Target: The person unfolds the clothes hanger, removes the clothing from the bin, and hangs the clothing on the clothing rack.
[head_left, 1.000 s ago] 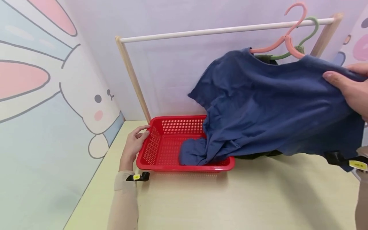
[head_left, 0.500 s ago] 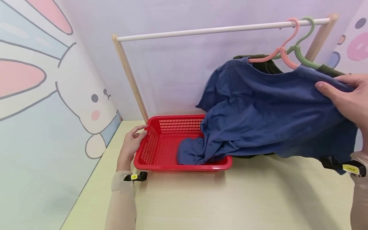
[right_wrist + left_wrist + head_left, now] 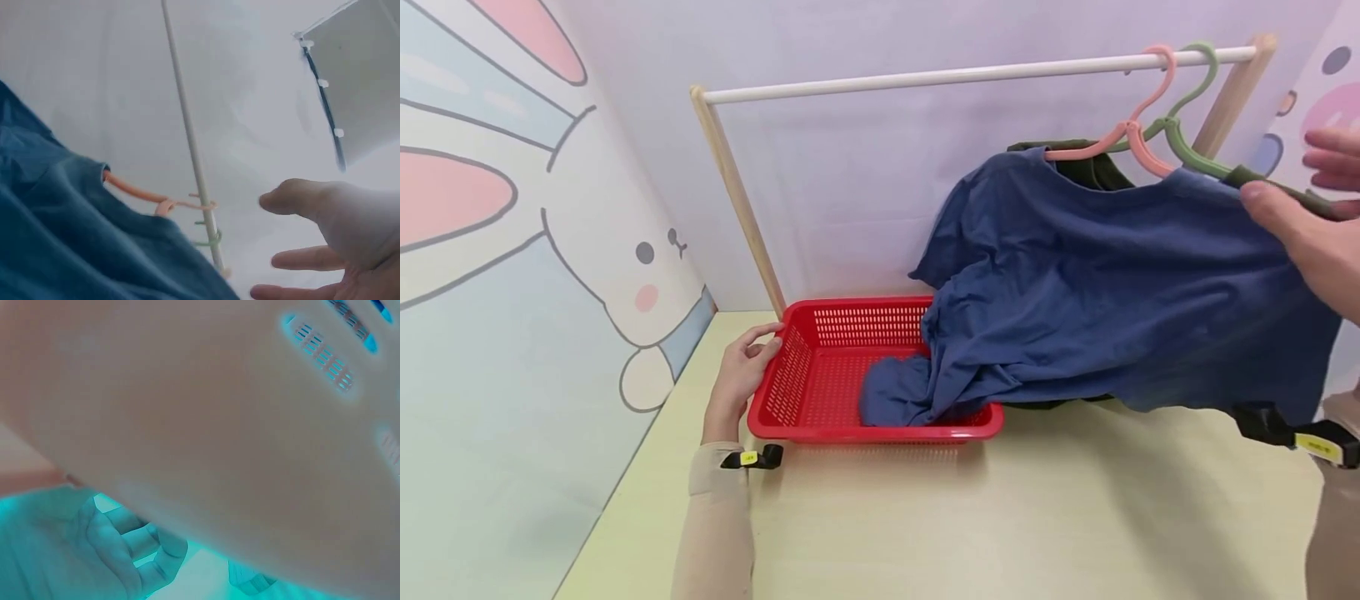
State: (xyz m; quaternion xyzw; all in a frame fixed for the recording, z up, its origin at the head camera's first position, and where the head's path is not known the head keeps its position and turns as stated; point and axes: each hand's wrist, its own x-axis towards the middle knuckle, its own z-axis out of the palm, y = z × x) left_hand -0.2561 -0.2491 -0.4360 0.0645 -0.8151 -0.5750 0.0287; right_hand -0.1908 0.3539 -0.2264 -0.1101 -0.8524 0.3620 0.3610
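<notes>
A blue shirt [image 3: 1120, 283] hangs by its neck and shoulders from a pink hanger [image 3: 1127, 129], whose hook is over the white rail [image 3: 925, 77]. Its lower left part droops into a red plastic basket [image 3: 876, 433]. Beside the shirt's right shoulder my right hand [image 3: 1318, 242] has its fingers spread; the right wrist view shows the palm holding nothing, apart from the shirt [image 3: 81, 231]. At the basket's left rim my left hand [image 3: 741, 371] pinches the edge between thumb and forefinger. In the left wrist view its other fingers [image 3: 150, 550] curl below the basket wall.
Behind the shirt, a green hanger [image 3: 1187, 154] on the rail carries a dark green garment [image 3: 1093, 171], mostly hidden. Wooden posts [image 3: 737, 192] hold the rail up. A pale yellow table [image 3: 1037, 517] lies beneath, with rabbit-printed walls [image 3: 602, 208] at both sides.
The pink hanger has come down, its hook going from above the rail to resting over it beside the green one. My right hand has let go of the shirt's shoulder and spread its fingers.
</notes>
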